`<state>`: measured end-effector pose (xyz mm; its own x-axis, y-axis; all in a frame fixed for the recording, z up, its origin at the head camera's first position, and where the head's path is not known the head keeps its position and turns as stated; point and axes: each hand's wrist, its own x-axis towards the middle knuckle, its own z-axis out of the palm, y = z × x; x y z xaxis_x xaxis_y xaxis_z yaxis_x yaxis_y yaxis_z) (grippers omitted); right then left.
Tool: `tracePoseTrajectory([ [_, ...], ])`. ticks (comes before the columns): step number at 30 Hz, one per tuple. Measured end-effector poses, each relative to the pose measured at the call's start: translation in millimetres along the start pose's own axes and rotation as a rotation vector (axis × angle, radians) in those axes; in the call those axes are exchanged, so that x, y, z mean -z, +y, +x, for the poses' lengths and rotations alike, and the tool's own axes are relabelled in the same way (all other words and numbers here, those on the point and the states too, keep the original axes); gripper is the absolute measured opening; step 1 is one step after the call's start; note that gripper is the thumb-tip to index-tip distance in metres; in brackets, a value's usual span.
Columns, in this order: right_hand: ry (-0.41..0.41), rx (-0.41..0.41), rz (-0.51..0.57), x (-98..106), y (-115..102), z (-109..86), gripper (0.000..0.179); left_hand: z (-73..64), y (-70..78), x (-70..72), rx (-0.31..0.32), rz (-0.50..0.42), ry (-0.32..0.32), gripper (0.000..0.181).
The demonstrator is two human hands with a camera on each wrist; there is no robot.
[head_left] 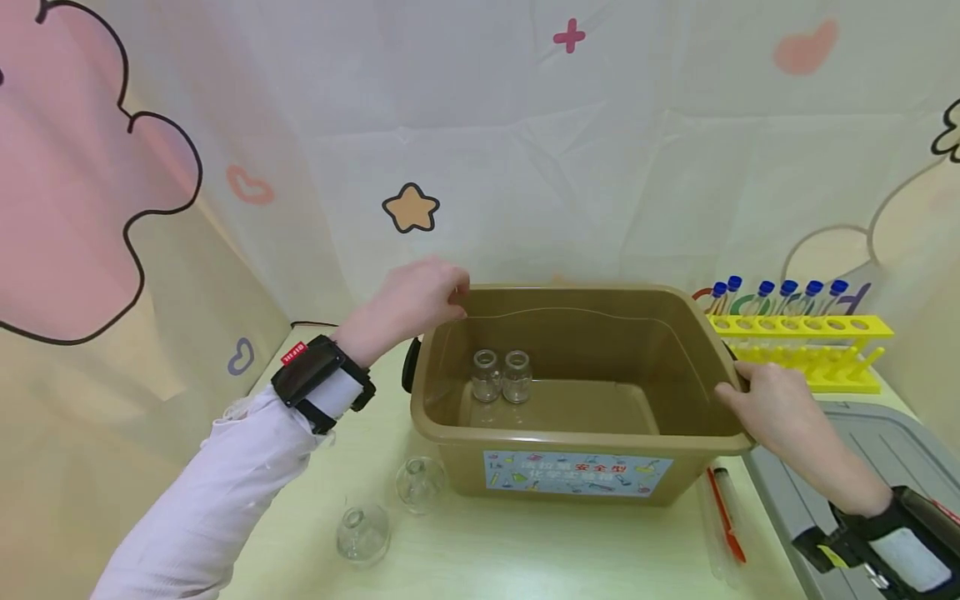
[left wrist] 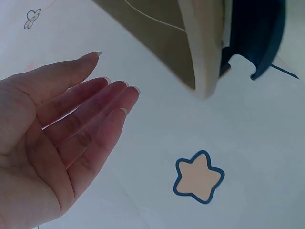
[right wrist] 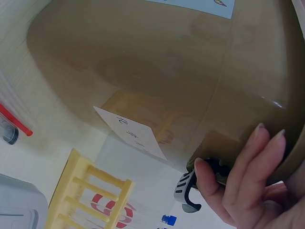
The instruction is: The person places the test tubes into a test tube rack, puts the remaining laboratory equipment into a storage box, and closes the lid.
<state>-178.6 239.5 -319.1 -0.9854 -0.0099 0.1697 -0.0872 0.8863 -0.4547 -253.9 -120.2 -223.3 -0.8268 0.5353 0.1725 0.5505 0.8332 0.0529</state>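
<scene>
Pale sleeve [head_left: 217, 492] foremost — brown bin [head_left: 570, 435] opens upward, long axis left-to-right.

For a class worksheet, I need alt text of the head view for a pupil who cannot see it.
A person's right hand grips the right side of a brown tub holding two glass jars; the left hand hovers near its far left corner. Two clear flasks stand on the table, front left, and a yellow rack of blue-capped tubes stands to the right.
</scene>
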Motion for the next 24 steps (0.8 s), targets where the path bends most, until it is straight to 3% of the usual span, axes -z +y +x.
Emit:
tracePoseTrajectory([
  [9,-0.005,0.003,0.008,1,0,-1.4,0.029,-31.8,-18.8,-1.2,0.025,-0.013,0.045,0.014],
  [18,-0.023,-0.018,0.009,0,1,-0.7,0.031,-61.6,-36.4,-16.9,0.0,0.014,0.095,0.01],
  [24,-0.021,-0.021,0.011,1,0,-0.3,0.03,-82.4,-45.3,-30.6,0.044,0.004,0.063,0.011],
])
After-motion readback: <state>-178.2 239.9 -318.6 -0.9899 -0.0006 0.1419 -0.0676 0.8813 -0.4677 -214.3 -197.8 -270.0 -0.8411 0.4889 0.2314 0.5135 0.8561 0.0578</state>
